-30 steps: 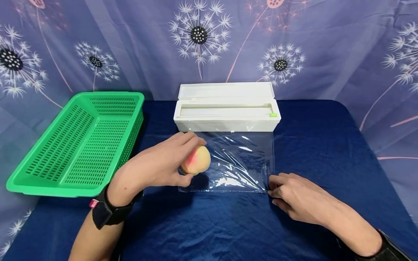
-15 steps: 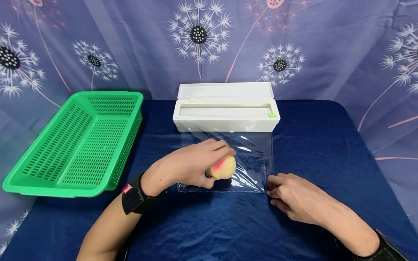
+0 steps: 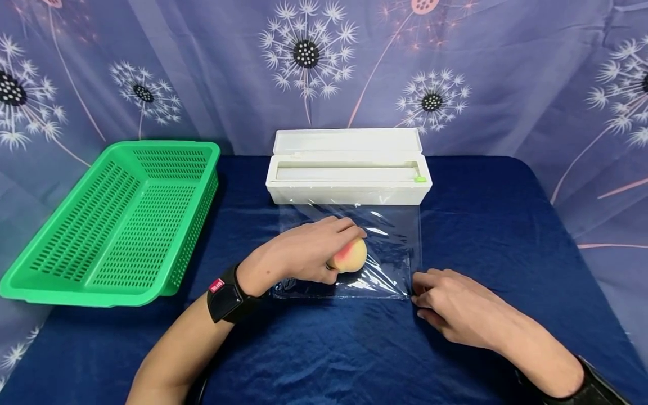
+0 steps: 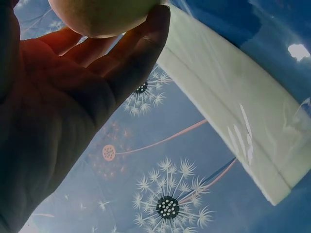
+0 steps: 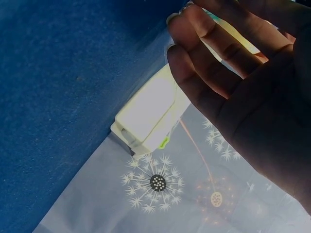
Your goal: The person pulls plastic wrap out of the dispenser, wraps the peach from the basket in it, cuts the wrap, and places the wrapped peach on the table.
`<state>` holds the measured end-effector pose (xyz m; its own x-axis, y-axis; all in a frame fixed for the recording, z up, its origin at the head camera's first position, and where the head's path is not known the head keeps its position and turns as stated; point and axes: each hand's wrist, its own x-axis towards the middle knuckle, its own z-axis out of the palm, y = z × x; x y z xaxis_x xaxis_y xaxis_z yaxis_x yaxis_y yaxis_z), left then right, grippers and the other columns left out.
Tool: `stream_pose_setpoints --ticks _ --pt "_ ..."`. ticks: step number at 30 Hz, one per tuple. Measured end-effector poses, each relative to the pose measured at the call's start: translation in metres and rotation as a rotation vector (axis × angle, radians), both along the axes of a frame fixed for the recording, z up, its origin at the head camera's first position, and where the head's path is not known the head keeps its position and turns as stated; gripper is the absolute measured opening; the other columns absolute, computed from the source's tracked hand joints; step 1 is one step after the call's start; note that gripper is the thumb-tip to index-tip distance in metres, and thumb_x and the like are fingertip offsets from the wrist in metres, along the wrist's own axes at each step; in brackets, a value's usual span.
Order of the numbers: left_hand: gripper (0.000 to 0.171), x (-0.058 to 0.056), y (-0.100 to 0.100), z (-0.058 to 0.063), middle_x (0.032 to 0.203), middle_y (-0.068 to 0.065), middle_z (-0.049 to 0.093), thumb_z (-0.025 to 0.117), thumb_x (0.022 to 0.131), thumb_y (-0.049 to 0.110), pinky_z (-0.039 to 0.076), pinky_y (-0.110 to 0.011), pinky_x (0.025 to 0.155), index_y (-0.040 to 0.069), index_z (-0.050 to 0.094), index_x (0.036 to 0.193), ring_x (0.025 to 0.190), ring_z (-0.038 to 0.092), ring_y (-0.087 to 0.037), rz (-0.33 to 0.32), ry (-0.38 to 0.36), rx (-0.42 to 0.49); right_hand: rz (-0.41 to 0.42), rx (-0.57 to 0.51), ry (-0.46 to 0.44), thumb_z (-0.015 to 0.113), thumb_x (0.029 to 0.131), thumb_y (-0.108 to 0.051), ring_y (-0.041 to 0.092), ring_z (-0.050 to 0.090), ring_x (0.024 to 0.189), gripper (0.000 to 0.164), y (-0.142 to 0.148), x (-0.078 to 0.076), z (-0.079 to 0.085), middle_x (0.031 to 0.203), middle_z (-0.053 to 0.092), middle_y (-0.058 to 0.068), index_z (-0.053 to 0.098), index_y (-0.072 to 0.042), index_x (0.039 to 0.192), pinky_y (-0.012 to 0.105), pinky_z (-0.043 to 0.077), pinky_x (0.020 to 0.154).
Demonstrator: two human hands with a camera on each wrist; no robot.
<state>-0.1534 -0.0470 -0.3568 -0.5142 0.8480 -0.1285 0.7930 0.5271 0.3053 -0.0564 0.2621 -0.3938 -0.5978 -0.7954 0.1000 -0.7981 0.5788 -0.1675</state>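
My left hand (image 3: 309,247) grips a yellow peach (image 3: 352,256) with a red blush, fingers over its top and thumb on the near side. The peach is low over a sheet of clear cling film (image 3: 392,242). In the left wrist view the peach (image 4: 104,17) shows at the top edge against the curled fingers. My right hand (image 3: 455,306) pinches the film's near right corner down by the table. The film runs from a white cling film box (image 3: 349,195), whose lid stands up at the back.
A green plastic basket (image 3: 194,230) with slotted walls stands on the left, nothing in it. Dark blue cloth (image 3: 354,349) covers the table. A purple curtain (image 3: 212,67) with dandelion prints hangs behind. A small green slider (image 3: 419,179) sits on the box's right end.
My left hand has carried the peach rightward, from the film's left side to about its middle, and moved little in the last half second. The right hand stays at the film's corner.
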Motion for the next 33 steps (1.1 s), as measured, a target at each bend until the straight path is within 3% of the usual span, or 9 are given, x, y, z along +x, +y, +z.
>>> stream_pose_setpoints --ticks 9,23,33 --pt "0.085 -0.004 0.003 -0.011 0.145 0.000 0.052 0.090 0.084 0.027 0.051 -0.036 0.105 0.016 0.046 0.157 0.128 0.055 -0.021 -0.008 0.001 -0.019 0.002 -0.005 0.026 0.087 0.085 -0.012 0.005 0.048 0.074 0.021 -0.001 0.000 -0.001 0.087 0.050 -0.014 0.074 -0.027 0.078 0.036 0.050 0.068" --pt "0.089 -0.008 0.004 -0.014 0.151 -0.002 0.050 0.086 0.088 0.029 0.049 -0.037 0.106 0.016 0.039 0.163 0.131 0.054 -0.022 0.001 -0.025 -0.052 0.006 0.013 0.020 0.088 0.084 -0.012 0.005 0.050 0.075 0.013 -0.002 -0.001 -0.001 0.088 0.052 -0.013 0.080 -0.023 0.087 0.036 0.050 0.069" --pt "0.091 -0.008 -0.002 -0.017 0.156 -0.003 0.045 0.083 0.092 0.034 0.047 -0.037 0.110 0.016 0.032 0.166 0.137 0.051 -0.021 0.001 -0.050 -0.029 0.009 0.005 0.022 0.089 0.083 -0.012 0.005 0.051 0.075 0.014 -0.002 -0.001 -0.002 0.088 0.053 -0.012 0.080 -0.023 0.085 0.037 0.051 0.069"
